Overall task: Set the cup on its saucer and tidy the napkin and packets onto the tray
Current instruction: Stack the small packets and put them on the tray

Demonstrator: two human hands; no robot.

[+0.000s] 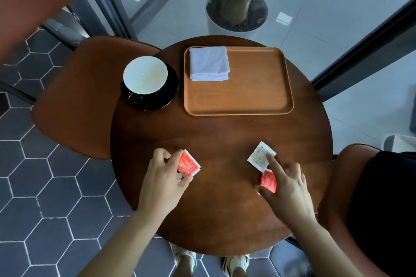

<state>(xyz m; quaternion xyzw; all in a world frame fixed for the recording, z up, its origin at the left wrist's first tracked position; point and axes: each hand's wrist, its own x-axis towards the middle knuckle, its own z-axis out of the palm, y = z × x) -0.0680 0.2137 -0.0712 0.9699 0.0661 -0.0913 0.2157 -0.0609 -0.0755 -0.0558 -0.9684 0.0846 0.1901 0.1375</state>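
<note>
Left hand [162, 177] pinches white-edged red packet [189, 165]; right hand [290, 193] forefinger presses white packet [261, 157], hold on second red packet [268, 181] unclear

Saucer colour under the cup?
Glossy black saucer, with a black-outside, white-inside cup on it; head view.

Just one wide-angle cam on my head, aimed forward and steeply down at the table [225, 132], close in, tray [247, 87] at the far side; edges warp, so maybe steeper.
</note>
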